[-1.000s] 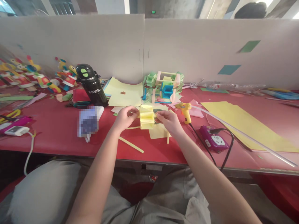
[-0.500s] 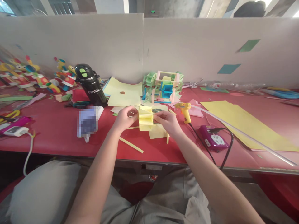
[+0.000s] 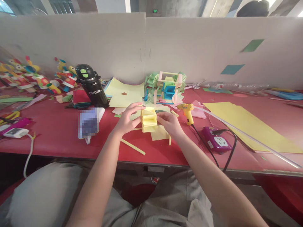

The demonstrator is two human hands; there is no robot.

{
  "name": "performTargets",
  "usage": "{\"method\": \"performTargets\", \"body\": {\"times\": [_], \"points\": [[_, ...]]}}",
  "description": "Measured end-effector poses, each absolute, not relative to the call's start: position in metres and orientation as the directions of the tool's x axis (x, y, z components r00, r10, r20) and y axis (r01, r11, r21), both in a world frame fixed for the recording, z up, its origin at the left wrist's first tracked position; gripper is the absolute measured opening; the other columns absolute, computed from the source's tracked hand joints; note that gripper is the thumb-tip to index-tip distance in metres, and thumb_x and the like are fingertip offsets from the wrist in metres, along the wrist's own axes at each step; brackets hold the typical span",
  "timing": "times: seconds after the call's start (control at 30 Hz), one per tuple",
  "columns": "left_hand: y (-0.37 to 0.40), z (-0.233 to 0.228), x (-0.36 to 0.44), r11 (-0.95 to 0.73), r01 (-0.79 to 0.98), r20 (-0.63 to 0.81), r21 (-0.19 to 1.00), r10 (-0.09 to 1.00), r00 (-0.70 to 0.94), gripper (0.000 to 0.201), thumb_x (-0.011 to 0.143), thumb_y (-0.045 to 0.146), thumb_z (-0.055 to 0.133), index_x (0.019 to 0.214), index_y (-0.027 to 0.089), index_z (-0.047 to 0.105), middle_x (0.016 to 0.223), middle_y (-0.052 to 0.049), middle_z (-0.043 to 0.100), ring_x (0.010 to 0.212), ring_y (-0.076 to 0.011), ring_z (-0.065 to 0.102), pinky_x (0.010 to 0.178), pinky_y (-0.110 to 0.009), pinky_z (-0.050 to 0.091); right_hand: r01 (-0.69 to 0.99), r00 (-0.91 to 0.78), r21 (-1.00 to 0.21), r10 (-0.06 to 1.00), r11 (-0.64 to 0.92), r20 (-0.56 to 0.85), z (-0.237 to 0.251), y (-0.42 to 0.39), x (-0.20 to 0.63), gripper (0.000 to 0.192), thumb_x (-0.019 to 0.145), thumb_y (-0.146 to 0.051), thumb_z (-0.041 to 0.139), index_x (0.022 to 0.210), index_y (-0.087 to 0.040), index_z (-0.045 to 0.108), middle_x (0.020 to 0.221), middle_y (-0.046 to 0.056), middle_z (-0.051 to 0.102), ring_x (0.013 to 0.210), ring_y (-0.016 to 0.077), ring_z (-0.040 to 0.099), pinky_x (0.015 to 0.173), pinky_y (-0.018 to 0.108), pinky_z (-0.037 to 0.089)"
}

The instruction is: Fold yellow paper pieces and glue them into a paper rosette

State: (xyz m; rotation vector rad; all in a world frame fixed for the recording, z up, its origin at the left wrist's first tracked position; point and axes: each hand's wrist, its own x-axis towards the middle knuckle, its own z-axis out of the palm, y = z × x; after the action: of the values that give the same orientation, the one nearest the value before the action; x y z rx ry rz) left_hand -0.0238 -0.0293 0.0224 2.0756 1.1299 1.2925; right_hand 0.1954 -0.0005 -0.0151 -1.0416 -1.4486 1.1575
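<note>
A pleated yellow paper piece [image 3: 149, 120] is held upright between both hands, just above the table. My left hand [image 3: 127, 119] has its thumb against the piece's left side, with its fingers arched up to the top left edge. On the other side, my right hand [image 3: 170, 124] pinches the right edge between thumb and bent fingers. Beneath and around them lie yellow paper scraps [image 3: 161, 133] and a narrow yellow strip [image 3: 133, 147]. Behind the hands stands a paper model [image 3: 169, 90] with a pale frame and green and blue folded parts.
Right of the hands lies a yellow hot glue gun [image 3: 188, 114], its cord running by a purple power strip [image 3: 216, 140]. Yellow sheets [image 3: 248, 129] cover the right side. A black bottle [image 3: 92, 86] and a propped phone [image 3: 88, 123] stand left. A low partition [image 3: 94, 41] closes the back.
My left fingers have lifted and stretched toward the top of the pleated paper. The piece has turned slightly and shifted a little right. My right hand keeps its pinch.
</note>
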Motion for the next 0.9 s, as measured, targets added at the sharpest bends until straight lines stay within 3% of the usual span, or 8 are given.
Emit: {"method": "performTargets", "body": {"times": [0.1,0.17,0.23,0.33,0.43,0.67,0.77,0.9], "points": [[-0.031,0.023,-0.023,-0.535,0.350,0.487,0.769,0.845,0.220,0.032,0.084,0.025,0.063,0.115,0.026,0.067,0.143,-0.008,0.054,0.134,-0.0268,0.050,0.106,-0.042,0.047,0.129,-0.085,-0.944,0.952,0.304,0.295,-0.008,-0.006,0.197,0.027,0.080,-0.043,0.069,0.095,-0.020,0.070,0.097,0.008,0.073,0.089,0.0222,0.069,0.078,0.037,0.058],[-0.032,0.023,-0.023,-0.527,0.332,0.484,0.782,0.850,0.207,0.030,0.083,0.026,0.065,0.112,0.026,0.067,0.141,-0.008,0.056,0.132,-0.0263,0.052,0.107,-0.041,0.047,0.203,-0.055,-0.855,0.877,0.478,0.477,0.003,-0.013,0.199,0.024,0.087,-0.042,0.062,0.099,-0.022,0.071,0.107,0.008,0.071,0.104,0.0236,0.066,0.086,0.038,0.056],[-0.032,0.023,-0.022,-0.525,0.322,0.483,0.788,0.851,0.206,0.028,0.082,0.025,0.066,0.110,0.025,0.066,0.139,-0.008,0.057,0.131,-0.0257,0.054,0.107,-0.041,0.046,0.267,-0.146,-0.722,0.768,0.638,0.624,0.016,-0.021,0.201,0.023,0.091,-0.039,0.059,0.104,-0.025,0.071,0.114,0.008,0.069,0.114,0.0248,0.062,0.095,0.041,0.053],[-0.034,0.024,-0.021,-0.532,0.315,0.482,0.786,0.846,0.226,0.028,0.082,0.023,0.065,0.109,0.026,0.065,0.137,-0.007,0.059,0.130,-0.0244,0.054,0.106,-0.040,0.047,0.304,-0.346,-0.574,0.650,0.760,0.677,0.031,-0.029,0.202,0.025,0.090,-0.035,0.062,0.112,-0.028,0.071,0.115,0.008,0.068,0.114,0.0259,0.061,0.101,0.045,0.048],[-0.035,0.026,-0.020,-0.549,0.310,0.498,0.776,0.835,0.234,0.028,0.081,0.020,0.065,0.109,0.025,0.065,0.135,-0.007,0.060,0.130,-0.0239,0.054,0.105,-0.039,0.047,0.319,-0.436,-0.510,0.602,0.799,0.669,0.037,-0.029,0.201,0.026,0.089,-0.032,0.064,0.115,-0.028,0.071,0.115,0.007,0.068,0.112,0.0256,0.061,0.099,0.045,0.048],[-0.034,0.027,-0.022,-0.543,0.258,0.499,0.799,0.839,0.218,0.039,0.079,0.024,0.066,0.118,0.026,0.061,0.138,-0.007,0.059,0.132,-0.0258,0.053,0.108,-0.041,0.043,0.390,-0.498,-0.506,0.639,0.769,0.586,0.043,-0.019,0.200,0.013,0.090,-0.032,0.064,0.097,-0.025,0.073,0.101,0.006,0.071,0.101,0.0250,0.061,0.092,0.044,0.048],[-0.031,0.025,-0.026,-0.517,0.207,0.493,0.830,0.855,0.159,0.046,0.079,0.024,0.066,0.124,0.026,0.058,0.141,-0.008,0.057,0.133,-0.0261,0.051,0.108,-0.040,0.043,0.371,-0.413,-0.591,0.697,0.716,0.586,0.042,-0.013,0.202,0.013,0.090,-0.034,0.063,0.096,-0.024,0.070,0.099,0.005,0.071,0.095,0.0222,0.063,0.087,0.039,0.050],[-0.027,0.021,-0.028,-0.473,0.179,0.460,0.863,0.881,0.111,0.037,0.080,0.028,0.070,0.116,0.023,0.061,0.126,-0.009,0.064,0.114,-0.0234,0.063,0.093,-0.034,0.052,0.315,-0.268,-0.695,0.763,0.646,0.588,0.030,-0.003,0.205,0.016,0.088,-0.037,0.065,0.096,-0.023,0.068,0.102,0.004,0.070,0.097,0.0213,0.065,0.090,0.038,0.052]]}}
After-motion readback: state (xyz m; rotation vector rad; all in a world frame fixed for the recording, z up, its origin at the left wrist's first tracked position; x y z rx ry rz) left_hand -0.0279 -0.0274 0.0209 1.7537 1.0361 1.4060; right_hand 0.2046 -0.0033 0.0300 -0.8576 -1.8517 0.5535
